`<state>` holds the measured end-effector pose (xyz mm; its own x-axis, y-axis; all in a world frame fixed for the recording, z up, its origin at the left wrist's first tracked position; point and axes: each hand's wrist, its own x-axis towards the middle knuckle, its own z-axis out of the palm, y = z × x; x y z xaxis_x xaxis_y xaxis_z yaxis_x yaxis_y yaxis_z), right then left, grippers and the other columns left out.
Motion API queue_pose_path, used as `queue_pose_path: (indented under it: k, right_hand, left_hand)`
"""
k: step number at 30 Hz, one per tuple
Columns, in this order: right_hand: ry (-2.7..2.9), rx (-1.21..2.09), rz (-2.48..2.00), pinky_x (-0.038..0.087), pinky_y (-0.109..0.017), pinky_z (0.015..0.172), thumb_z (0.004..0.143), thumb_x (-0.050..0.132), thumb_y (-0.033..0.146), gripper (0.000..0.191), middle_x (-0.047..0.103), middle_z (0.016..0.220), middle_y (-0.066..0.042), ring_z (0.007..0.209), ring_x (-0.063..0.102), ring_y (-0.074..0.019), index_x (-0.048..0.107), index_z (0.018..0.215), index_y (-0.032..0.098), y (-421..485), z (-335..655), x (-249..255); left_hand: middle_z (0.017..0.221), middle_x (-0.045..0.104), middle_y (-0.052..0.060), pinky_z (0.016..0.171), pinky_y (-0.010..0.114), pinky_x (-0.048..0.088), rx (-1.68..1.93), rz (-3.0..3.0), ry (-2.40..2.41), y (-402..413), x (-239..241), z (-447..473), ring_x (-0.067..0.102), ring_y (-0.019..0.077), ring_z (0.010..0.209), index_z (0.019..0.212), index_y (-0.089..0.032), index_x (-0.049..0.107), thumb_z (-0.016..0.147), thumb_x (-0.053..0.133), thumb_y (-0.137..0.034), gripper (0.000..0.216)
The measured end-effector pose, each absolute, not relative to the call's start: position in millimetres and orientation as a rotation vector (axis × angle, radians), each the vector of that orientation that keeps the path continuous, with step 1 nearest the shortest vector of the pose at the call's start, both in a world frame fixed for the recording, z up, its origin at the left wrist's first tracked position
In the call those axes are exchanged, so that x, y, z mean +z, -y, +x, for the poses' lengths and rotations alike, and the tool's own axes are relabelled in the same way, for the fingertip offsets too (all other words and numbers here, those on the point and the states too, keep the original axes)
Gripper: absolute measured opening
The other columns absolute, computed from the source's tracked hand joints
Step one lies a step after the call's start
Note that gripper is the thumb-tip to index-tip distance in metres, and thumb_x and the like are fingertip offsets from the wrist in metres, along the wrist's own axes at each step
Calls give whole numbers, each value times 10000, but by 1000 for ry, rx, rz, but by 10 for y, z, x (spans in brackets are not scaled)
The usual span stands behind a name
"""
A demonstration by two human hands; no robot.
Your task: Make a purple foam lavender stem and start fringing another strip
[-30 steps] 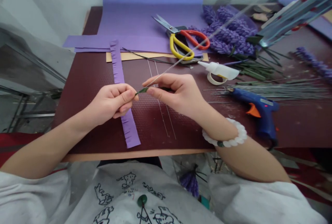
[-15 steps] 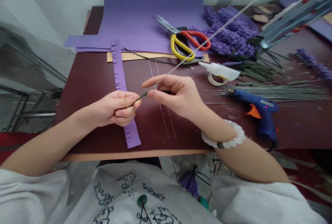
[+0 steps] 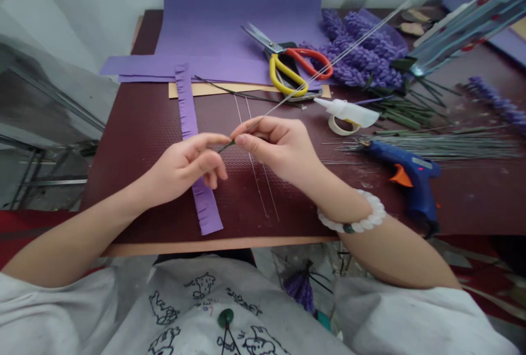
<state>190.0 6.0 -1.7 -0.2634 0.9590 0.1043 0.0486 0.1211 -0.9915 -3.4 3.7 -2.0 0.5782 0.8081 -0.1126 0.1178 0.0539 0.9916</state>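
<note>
A thin pale wire (image 3: 329, 64) slants up to the right from between my hands; its lower end is wrapped in dark green (image 3: 226, 146). My right hand (image 3: 279, 144), with a white bead bracelet at the wrist, pinches the wire between thumb and fingertips just above that green part. My left hand (image 3: 187, 166) has loosened, thumb and index finger apart around the green end, index fingertip close to the right fingers. Whether it touches the wire I cannot tell. Beneath the left hand lies a fringed purple paper strip (image 3: 188, 103), partly covered.
Yellow-and-red-handled scissors (image 3: 289, 73) lie on purple paper (image 3: 230, 21). To the right are a white glue bottle (image 3: 349, 113), a tape roll (image 3: 339, 126), a blue glue gun (image 3: 411, 166), bundled wires (image 3: 460, 147) and purple flowers (image 3: 357, 53). Two loose wires (image 3: 258, 185) lie below my hands.
My left hand has gone from a closed grip on the green end to loosened fingers, its index now stretched toward the right hand. The right fingertips have closed together on the wire.
</note>
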Motion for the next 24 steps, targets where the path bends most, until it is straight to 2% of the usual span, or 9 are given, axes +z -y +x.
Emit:
queue_pose_path:
  k: [2,5,11,14,17,19,21,24]
  right_hand:
    - [1515,1303,-1041,374,-207,478,752,654,335,191,626,700,-1,596,531,-78,652,807,152,-54,1885,-26]
    - [1554,1281,-1039,377,-207,487,749,668,370,230,630,703,-3,587,516,-76,651,823,153,-59,1893,-31]
    - [1680,1172,-983,402,-214,529,678,751,398,278,634,713,5,580,505,-70,678,808,163,-123,2008,-10]
    - [1710,1141,-949,421,-232,550,704,734,392,240,648,722,-4,600,523,-87,697,798,174,-125,2032,6]
    - [1706,1133,-960,386,-231,512,724,714,396,233,626,664,6,557,480,-77,699,784,171,-109,2025,7]
    - [1701,1123,-983,349,-223,488,734,703,389,231,589,611,21,526,436,-63,692,768,160,-99,2013,-4]
    - [1712,1117,-1010,316,-216,469,748,687,373,221,549,565,37,500,392,-52,688,760,153,-90,1994,-23]
    - [1736,1135,-1031,303,-210,460,761,669,352,203,551,565,38,492,377,-49,694,777,150,-72,1952,-53]
  left_hand:
    - [662,664,-15,557,228,498,692,1615,-997,1,-16,-35,621,107,528,1077,-175,505,812,645,-405,378]
    - [600,637,-37,485,209,475,752,1625,-1060,51,19,-21,585,92,448,905,-189,519,861,586,-359,188]
    - [516,636,-12,392,206,436,659,1277,-888,83,83,33,559,108,367,795,-163,505,888,533,-449,302]
    - [452,604,-23,375,193,404,605,1113,-801,82,66,49,522,98,334,759,-166,505,875,549,-455,314]
    - [395,558,-22,379,203,396,518,1022,-778,57,41,46,495,101,319,702,-173,486,871,509,-521,388]
    - [464,611,19,413,223,439,475,1081,-780,33,31,37,547,115,374,683,-163,496,863,469,-584,459]
    - [618,684,56,480,240,494,530,1238,-835,16,29,28,617,130,484,747,-143,541,812,554,-581,443]
    - [708,683,9,557,226,527,726,1459,-1011,18,42,21,644,120,590,860,-156,570,702,744,-391,332]
